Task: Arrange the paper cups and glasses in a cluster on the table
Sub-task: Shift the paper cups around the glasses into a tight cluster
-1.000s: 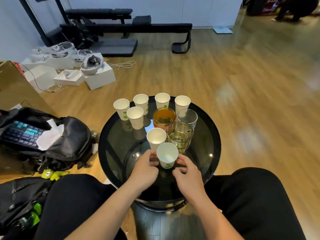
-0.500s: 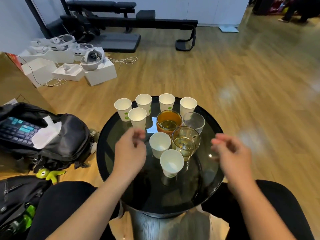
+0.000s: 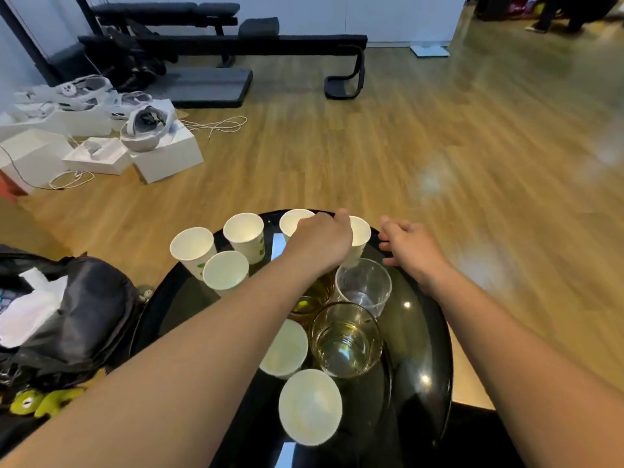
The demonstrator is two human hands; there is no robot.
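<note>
Seven paper cups (image 3: 225, 273) and three glasses (image 3: 346, 339) stand on one round table (image 3: 422, 349).

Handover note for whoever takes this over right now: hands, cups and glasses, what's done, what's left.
Left hand: over the far-middle cup and far-right cup; fingers hidden, grip unclear.
Right hand: open, empty, beside the far-right cup.
Done: amber glass, empty glass, yellow glass and two near cups are bunched in the middle of the table.
Left: probably pull in those two far cups and the three left cups, which stand apart.
</note>
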